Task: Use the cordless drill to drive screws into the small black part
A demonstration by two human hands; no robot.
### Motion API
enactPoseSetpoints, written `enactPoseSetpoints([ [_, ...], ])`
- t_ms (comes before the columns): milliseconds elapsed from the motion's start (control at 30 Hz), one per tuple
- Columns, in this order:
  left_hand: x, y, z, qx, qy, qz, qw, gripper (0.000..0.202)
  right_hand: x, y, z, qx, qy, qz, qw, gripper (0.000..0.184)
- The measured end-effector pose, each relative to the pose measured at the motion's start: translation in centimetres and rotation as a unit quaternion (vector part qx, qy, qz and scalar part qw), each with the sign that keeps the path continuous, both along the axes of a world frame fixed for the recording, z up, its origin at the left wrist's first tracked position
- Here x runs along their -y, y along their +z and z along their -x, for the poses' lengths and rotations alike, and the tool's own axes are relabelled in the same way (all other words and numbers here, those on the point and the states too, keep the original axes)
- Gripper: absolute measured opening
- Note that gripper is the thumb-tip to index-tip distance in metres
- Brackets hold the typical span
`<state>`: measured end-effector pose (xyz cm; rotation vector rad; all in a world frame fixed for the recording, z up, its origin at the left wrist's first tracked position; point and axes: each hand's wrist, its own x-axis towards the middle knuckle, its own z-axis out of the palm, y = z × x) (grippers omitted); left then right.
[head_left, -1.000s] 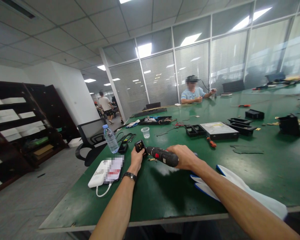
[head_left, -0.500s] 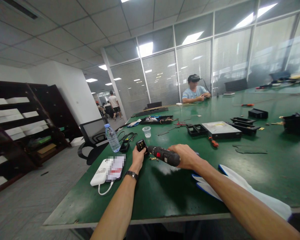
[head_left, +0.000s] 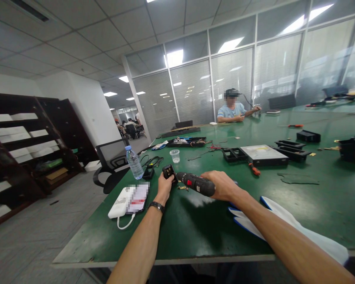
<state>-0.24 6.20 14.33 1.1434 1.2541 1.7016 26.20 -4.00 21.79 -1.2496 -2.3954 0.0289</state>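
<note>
We judge the step in hand to be driving or loosening a screw. Our right hand (head_left: 221, 185) is wrapped around the grip of the black cordless screwdriver with a red switch (head_left: 197, 184), whose nose points left into the small black boxy part with a pale label (head_left: 168, 172). Our left hand (head_left: 165, 184) is closed on that part, steadying it just above the green tabletop (head_left: 313, 197). The next move, as we see it, calls for keeping the bit square in the screw head while the left hand resists the twist. The part looks hard, dark and squarish, tilted slightly toward us. Small brass-coloured bits (head_left: 182, 187) lie beneath the tool; a white and blue work glove (head_left: 284, 221) lies under our right forearm.
</note>
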Motion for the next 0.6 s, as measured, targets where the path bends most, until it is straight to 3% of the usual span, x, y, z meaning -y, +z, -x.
enactPoseSetpoints([
  [400, -0.68, -0.79, 0.45, -0.006, -0.004, -0.004, 1.0, 0.034, -0.16, -0.17, -0.04, 0.003, 0.004, -0.011, 1.0, 0.023],
  [600, -0.13, -0.22, 0.15, -0.003, 0.006, 0.0, 1.0, 0.036, -0.16, -0.16, -0.02, 0.013, -0.002, -0.011, 1.0, 0.021],
])
